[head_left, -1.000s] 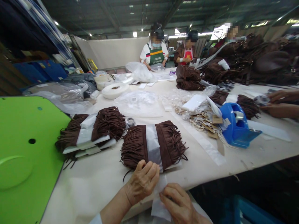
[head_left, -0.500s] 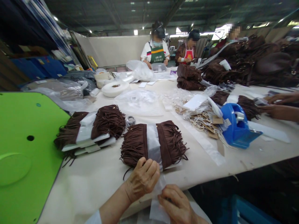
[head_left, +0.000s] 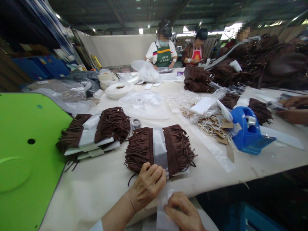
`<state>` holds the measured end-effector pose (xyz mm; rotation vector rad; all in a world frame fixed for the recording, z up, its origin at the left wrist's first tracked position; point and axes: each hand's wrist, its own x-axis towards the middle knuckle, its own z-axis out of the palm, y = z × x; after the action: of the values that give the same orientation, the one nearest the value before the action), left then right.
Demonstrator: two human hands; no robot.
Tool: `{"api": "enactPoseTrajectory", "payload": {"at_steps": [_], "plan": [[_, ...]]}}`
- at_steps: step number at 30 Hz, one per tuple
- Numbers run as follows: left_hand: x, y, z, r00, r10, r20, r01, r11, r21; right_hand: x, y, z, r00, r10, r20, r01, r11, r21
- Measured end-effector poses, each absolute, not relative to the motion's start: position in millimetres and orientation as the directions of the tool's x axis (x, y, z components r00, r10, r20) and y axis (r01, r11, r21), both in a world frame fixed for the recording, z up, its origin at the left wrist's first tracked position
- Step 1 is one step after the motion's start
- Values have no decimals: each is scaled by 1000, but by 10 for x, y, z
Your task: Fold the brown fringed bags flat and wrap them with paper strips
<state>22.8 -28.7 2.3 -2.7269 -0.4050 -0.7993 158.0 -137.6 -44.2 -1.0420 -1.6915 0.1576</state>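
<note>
In front of me lies a brown fringed piece (head_left: 141,144), a pale translucent strip (head_left: 159,144) wrapped over its middle. My left hand (head_left: 150,183) is closed at the near edge, its curled fingers on the strip where it leaves the bundle. Lower down, my right hand (head_left: 184,210) pinches the strip's loose end (head_left: 163,218), which hangs past the table edge. To the left, more brown fringed pieces (head_left: 112,125) are stacked with white sheets and a similar band.
A green panel (head_left: 29,128) stands at the left. A blue tape dispenser (head_left: 247,131) sits at right beside string tags (head_left: 211,128) and clear plastic. A white roll (head_left: 119,90) lies farther back. A co-worker's hand (head_left: 295,109) is at far right; other people work across the table.
The view has shifted slightly. Both my hands keep nearly the same places on the strip, the right one a little lower.
</note>
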Motion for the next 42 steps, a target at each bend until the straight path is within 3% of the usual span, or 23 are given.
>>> {"api": "enactPoseTrajectory", "payload": {"at_steps": [3,6,11,15,19,26,29,39,42], "plan": [[244,-285,35,838,137,529,313,-913,-260,1543,-1345,-414,-45,698,715,544,617,-568],[245,-291,35,828,105,551,291,-920,-262,1529,-1307,-337,-100,647,756,565,662,-492],[199,-319,15,811,103,576,211,-970,-123,1625,-1234,-144,-252,556,792,587,739,-332],[117,-354,129,782,241,575,225,-969,100,1743,-1074,79,-341,543,767,621,743,-249],[72,-400,208,745,431,509,250,-888,387,1821,-810,270,-334,609,720,645,705,-296],[215,-391,-122,361,704,611,495,-700,514,1919,-416,275,-201,809,552,738,495,-458],[231,-374,-206,348,707,616,543,-687,482,1918,-365,184,-146,854,499,785,407,-467],[283,-362,-224,541,456,707,632,-775,16,1884,-330,69,-49,869,493,803,328,-498],[290,-336,-228,586,412,698,627,-776,-69,1883,-311,51,-37,878,478,810,307,-500]]}}
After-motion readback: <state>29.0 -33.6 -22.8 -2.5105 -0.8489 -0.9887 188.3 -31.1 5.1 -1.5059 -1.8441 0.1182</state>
